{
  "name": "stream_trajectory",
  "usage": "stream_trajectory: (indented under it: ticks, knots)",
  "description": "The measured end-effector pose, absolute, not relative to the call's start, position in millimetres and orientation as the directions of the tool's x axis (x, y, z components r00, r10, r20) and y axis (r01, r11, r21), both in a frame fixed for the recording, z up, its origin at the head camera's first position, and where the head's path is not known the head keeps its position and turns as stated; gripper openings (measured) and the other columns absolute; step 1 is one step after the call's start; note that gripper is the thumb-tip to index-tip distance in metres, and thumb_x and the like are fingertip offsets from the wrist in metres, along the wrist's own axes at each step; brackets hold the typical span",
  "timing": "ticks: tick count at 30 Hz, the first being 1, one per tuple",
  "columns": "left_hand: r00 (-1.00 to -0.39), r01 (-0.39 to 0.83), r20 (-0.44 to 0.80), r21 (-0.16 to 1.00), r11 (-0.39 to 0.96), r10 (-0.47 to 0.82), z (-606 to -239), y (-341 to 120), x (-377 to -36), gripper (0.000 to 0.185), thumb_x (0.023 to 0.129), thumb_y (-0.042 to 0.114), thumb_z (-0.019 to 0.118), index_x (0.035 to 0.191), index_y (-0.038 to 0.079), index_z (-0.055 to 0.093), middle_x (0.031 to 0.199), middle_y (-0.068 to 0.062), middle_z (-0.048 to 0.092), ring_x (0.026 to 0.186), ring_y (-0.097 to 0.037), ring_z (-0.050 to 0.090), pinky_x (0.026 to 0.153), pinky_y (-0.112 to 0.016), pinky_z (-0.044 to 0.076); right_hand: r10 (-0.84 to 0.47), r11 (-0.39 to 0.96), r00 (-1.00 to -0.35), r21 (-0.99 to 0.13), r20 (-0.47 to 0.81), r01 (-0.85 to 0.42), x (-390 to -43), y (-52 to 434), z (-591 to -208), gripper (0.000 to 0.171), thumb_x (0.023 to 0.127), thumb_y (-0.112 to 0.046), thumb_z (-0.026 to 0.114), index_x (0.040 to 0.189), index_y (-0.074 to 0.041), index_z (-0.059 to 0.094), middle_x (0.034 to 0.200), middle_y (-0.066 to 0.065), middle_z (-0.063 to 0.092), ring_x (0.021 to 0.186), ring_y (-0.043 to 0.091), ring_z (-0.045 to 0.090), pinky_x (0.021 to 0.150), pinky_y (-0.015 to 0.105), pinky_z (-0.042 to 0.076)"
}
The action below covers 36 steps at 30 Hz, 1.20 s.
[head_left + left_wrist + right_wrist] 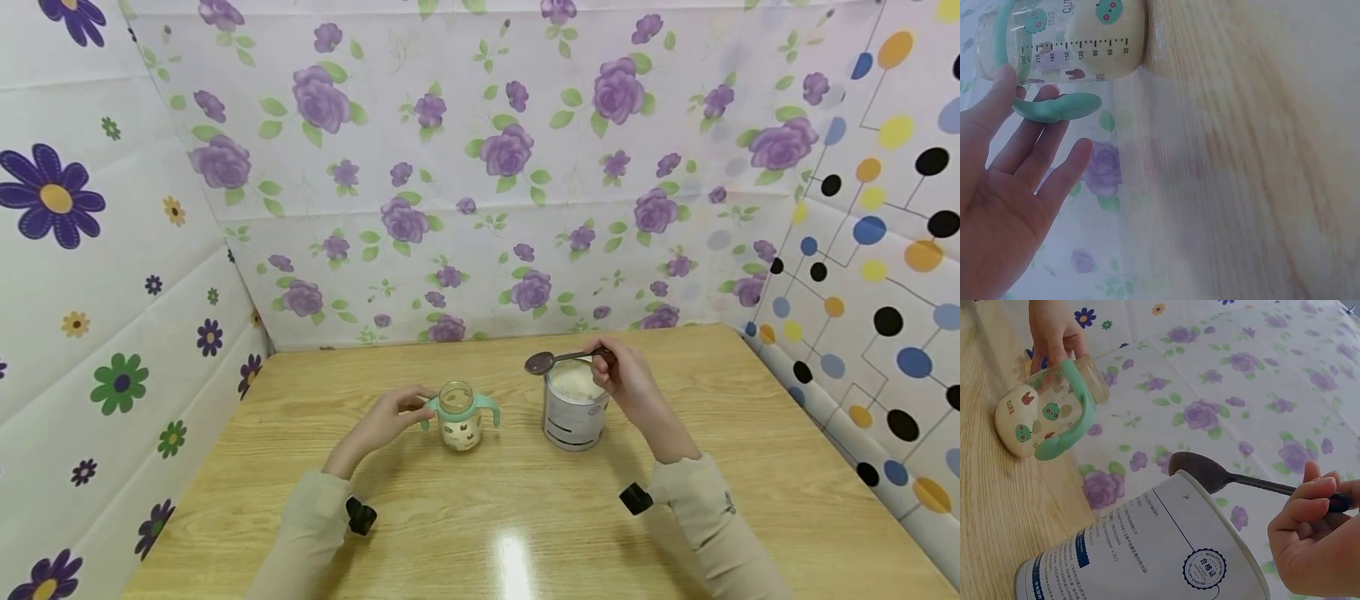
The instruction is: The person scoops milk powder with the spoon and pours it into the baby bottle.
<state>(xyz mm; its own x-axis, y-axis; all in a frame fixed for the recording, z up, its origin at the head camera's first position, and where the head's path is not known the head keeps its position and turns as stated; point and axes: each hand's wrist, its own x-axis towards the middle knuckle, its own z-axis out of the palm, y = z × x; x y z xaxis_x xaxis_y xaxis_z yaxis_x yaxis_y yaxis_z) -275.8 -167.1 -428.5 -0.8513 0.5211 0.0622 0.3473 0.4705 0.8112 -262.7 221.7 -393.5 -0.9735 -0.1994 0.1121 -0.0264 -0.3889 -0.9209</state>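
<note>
A clear baby bottle with green handles and no lid stands upright on the table, cream-coloured contents in its lower part. My left hand pinches its left handle between thumb and fingers. To the right is an uncovered white can of pale powder. Above the can, my right hand grips a dark spoon by the end of its handle. The spoon's bowl lies level with the can's left rim, pointing toward the bottle.
The wooden table meets a flower-print cloth at the back. Patterned sheets rise on the left and right. A small black block sits by the right wrist, another by the left.
</note>
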Motion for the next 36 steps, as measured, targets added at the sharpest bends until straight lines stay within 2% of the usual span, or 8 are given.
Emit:
stream_trajectory:
  ticks: [4,11,21,28,36]
  knots:
    - [-0.855,0.346,0.065,0.810,0.474,0.514,-429,-167,-276,0.032,0.097,0.015,0.059,0.129,0.008,0.060,0.111,-0.019,0.068,0.104,-0.033,0.064,0.093,-0.052,0.051,-0.202,-0.417,-0.972,-0.908,0.121,-0.026,-263,223,-393,0.045,0.108,-0.020,0.027,0.085,-0.009,0.064,0.058,-0.004,0.049,0.048,0.007,0.045,0.045,0.020,0.027]
    - [-0.849,0.351,0.067,0.814,0.463,0.525,-428,-167,-276,0.033,0.098,0.015,0.058,0.130,0.006,0.059,0.111,-0.024,0.067,0.104,-0.037,0.064,0.093,-0.053,0.051,-0.179,-0.452,-0.978,-0.892,0.105,-0.013,-263,226,-392,0.046,0.108,-0.018,0.026,0.082,-0.009,0.063,0.056,-0.004,0.047,0.047,0.007,0.044,0.045,0.018,0.033]
    - [-0.850,0.336,0.055,0.822,0.460,0.524,-427,-167,-274,0.033,0.098,0.014,0.058,0.130,0.006,0.058,0.111,-0.025,0.067,0.103,-0.040,0.063,0.092,-0.051,0.052,-0.127,-0.481,-0.987,-0.876,0.102,-0.029,-264,231,-394,0.046,0.108,-0.019,0.027,0.079,-0.010,0.062,0.056,-0.005,0.044,0.046,0.006,0.036,0.045,0.018,0.028]
    - [-0.850,0.332,0.047,0.822,0.464,0.525,-440,-169,-283,0.034,0.098,0.014,0.057,0.132,0.005,0.057,0.110,-0.026,0.066,0.103,-0.040,0.063,0.092,-0.052,0.051,-0.094,-0.506,-0.990,-0.862,0.102,-0.041,-265,233,-396,0.048,0.107,-0.017,0.026,0.075,-0.010,0.061,0.052,-0.006,0.040,0.046,0.008,0.027,0.047,0.022,0.017]
    - [-0.851,0.352,0.083,0.822,0.447,0.518,-460,-174,-295,0.036,0.097,0.025,0.060,0.131,0.013,0.059,0.109,-0.019,0.068,0.101,-0.031,0.065,0.091,-0.049,0.052,-0.063,-0.550,-0.993,-0.834,0.103,-0.051,-265,237,-397,0.050,0.107,-0.018,0.025,0.073,-0.009,0.060,0.049,-0.006,0.037,0.051,0.013,0.016,0.051,0.026,0.010]
